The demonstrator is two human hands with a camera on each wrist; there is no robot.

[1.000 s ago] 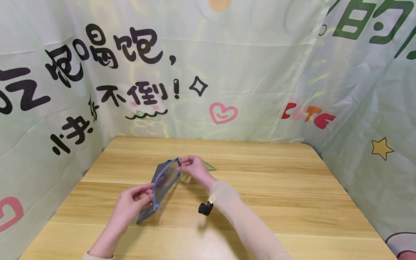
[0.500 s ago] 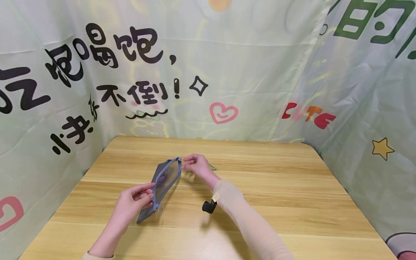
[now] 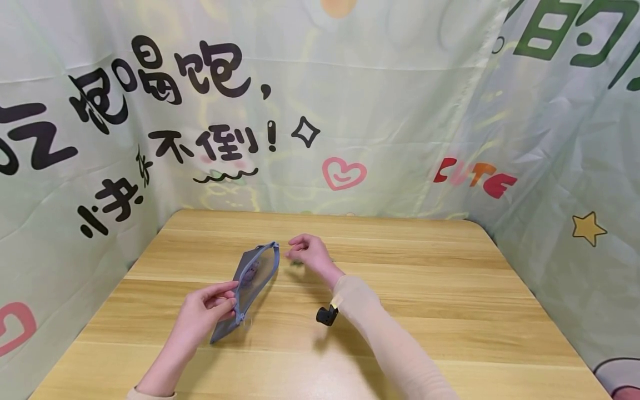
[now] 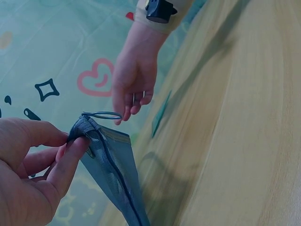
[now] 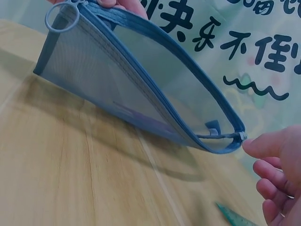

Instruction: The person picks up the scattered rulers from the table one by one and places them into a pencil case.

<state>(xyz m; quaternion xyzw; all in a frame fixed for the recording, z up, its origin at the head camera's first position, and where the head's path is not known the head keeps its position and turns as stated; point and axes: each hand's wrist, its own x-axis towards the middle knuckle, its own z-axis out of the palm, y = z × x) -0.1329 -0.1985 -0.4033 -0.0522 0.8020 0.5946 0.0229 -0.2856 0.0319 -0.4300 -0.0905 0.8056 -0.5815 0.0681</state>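
A blue-grey mesh zip pouch (image 3: 258,284) is tilted above the wooden table with its zipper undone and its mouth spread wide. My left hand (image 3: 202,308) pinches its near end between thumb and fingers; a round zipper pull hangs at that end in the right wrist view. Something purplish shows through the mesh, too faint to identify. My right hand (image 3: 312,254) is just past the pouch's far end, fingers loosely bent, holding nothing. Under and behind that hand lies a green triangular set square (image 5: 233,216), mostly hidden in the head view.
The wooden table (image 3: 425,311) reaches back to printed cloth walls (image 3: 390,128) on the left, back and right. A small black camera (image 3: 327,315) sticks out from the right wrist and casts a shadow.
My right hand has let go of the pouch's far end and drawn away to the right, covering more of the set square. The left hand and the pouch stay almost still.
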